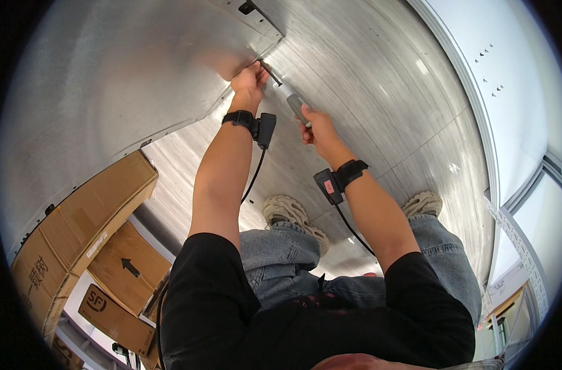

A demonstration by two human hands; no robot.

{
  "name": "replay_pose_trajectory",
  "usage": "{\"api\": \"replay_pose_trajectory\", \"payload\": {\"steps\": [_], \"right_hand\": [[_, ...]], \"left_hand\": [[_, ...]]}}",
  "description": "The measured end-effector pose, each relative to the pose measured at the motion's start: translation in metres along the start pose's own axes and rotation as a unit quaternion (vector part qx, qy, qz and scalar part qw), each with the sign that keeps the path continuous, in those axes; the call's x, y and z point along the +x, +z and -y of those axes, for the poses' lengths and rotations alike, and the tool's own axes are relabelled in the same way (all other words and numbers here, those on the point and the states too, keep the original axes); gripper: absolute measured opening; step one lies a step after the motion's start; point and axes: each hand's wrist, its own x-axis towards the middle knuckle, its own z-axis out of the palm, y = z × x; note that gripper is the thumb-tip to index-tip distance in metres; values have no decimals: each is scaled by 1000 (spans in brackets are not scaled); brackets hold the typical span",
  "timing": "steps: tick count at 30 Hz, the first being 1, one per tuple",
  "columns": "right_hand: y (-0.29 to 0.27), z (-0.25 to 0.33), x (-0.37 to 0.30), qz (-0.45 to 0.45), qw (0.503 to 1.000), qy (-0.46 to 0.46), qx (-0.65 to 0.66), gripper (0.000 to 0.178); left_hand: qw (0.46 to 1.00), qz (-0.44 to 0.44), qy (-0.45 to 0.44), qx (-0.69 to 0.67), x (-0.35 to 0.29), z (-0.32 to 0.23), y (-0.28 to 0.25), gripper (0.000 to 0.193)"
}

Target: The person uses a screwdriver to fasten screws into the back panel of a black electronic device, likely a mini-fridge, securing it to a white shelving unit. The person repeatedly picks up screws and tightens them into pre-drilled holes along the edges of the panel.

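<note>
My right hand point(318, 128) is closed around the grip of a white-and-grey electric screwdriver point(295, 103). Its long dark shaft point(272, 74) points up and left, toward the bottom edge of a large shiny metal panel point(123, 80). Beside the shaft's far end, my left hand point(250, 81) is closed against that edge, its fingers pinched together. Whatever they pinch is hidden or too small to name. On each wrist sits a black strap with a small box and a cable.
Cardboard boxes point(86, 216) are stacked at lower left, along the panel. On the right, a white panel point(509, 74) carries several small dark screws point(497, 90). The floor point(380, 92) is grey wood-look planks. My shoes point(293, 216) stand below my hands.
</note>
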Motion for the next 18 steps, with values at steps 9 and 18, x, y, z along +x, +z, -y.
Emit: {"api": "replay_pose_trajectory", "payload": {"steps": [9,18], "right_hand": [[-18,-14,-8,9,999,-9,-40,39],[-24,-11,-22,31,999,-36,11,37]], "left_hand": [[1000,-2,1,-8,-5,0,2,7],[998,30,28,42,-12,3,-4,12]]}}
